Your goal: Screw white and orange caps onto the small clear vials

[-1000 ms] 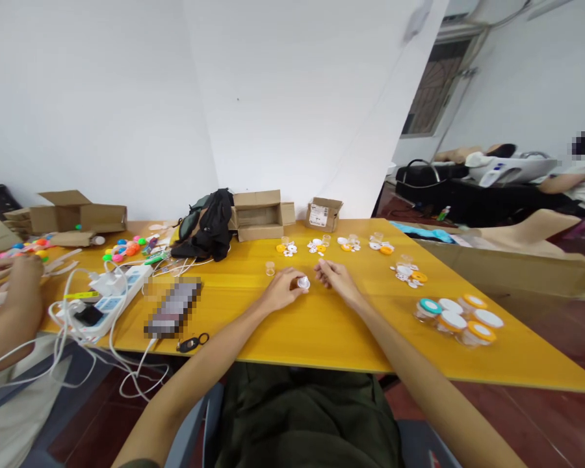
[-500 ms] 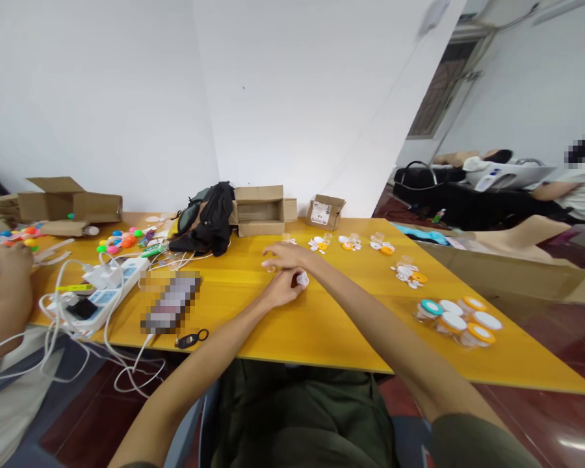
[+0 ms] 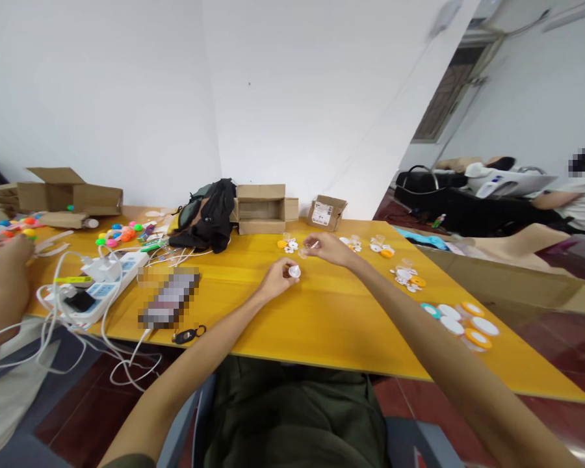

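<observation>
Above the middle of the table, my left hand (image 3: 279, 279) is closed around a small white cup-shaped piece (image 3: 295, 272), its hollow side facing up. My right hand (image 3: 327, 248) is a little farther out and to the right, fingers curled over a small clear plastic cup (image 3: 303, 252). A bit of white shows between those fingers, too small to name. Behind the left hand lies a small group of white discs (image 3: 290, 246) with an orange ring lid (image 3: 283, 244) and a clear cup. The right hand covers part of another group of parts.
Groups of loose parts (image 3: 407, 279) lie along the right. Near the right edge are several lidded jars (image 3: 452, 325). A phone (image 3: 169, 299), power strip (image 3: 110, 292) and cables lie left. Cardboard boxes (image 3: 260, 227) and a black bag (image 3: 214, 218) stand behind. A co-worker's arm (image 3: 7, 286) is far left.
My right hand has moved right and away from my left hand, with the clear cup. The left hand has shifted slightly left, and the white piece now shows its hollow more clearly.
</observation>
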{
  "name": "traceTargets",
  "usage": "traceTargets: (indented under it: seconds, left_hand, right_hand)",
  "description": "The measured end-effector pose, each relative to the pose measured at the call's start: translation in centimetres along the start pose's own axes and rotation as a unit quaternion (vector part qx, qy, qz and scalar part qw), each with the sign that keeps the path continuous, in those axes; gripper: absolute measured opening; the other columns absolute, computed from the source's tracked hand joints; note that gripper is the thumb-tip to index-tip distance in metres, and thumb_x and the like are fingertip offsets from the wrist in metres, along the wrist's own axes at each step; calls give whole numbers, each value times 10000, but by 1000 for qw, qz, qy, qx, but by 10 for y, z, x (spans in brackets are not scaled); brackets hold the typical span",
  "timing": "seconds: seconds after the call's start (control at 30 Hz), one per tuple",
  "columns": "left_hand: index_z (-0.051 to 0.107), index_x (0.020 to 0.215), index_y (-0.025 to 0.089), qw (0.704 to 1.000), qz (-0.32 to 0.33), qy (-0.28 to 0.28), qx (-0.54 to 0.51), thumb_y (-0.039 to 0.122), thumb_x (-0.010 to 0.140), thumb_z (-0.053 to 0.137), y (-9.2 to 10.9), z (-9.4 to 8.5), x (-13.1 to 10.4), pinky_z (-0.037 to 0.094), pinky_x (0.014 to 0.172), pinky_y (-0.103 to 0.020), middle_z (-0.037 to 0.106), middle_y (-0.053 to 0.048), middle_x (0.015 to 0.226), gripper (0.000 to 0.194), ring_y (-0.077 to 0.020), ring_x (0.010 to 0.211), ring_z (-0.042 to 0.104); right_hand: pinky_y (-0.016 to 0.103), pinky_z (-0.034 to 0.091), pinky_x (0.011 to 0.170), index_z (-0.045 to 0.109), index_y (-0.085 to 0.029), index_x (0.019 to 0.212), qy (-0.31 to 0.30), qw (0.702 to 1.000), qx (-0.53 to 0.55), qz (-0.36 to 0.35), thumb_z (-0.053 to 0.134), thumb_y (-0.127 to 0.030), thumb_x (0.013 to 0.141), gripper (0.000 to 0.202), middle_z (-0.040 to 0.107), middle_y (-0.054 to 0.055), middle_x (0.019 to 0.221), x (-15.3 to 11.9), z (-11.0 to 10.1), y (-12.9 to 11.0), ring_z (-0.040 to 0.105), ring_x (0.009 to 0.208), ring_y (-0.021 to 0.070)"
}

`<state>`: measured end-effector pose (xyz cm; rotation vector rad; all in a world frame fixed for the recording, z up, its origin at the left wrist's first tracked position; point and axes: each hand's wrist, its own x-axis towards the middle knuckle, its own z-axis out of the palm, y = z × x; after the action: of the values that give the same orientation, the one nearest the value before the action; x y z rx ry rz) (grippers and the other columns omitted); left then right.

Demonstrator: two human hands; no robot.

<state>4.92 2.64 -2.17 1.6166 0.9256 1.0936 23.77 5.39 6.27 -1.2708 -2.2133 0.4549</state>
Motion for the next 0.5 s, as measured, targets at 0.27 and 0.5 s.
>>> traceTargets:
  seconds: [0.27,0.5]
  left_hand:
    - [673,879,152,997,-23,4,-74,58,573,774,5,-3,1,493,778,-251,699,-9,842,335,-138,775,642]
    - [664,844,139,995,-32,-34,-85,88,528,809,5,-4,0,499,763,-270,700,0,804,351,-139,737,638]
  right_hand:
    - [334,568,745,703,-208,892,26,991,124,-48,682,-288,778,141,722,52,940,-40,17,-7,680,765,188]
    - [365,562,794,712,-227,965,48,993,64,-85,634,-183,801,187,687,59,921,-52,28,-10,659,831,205]
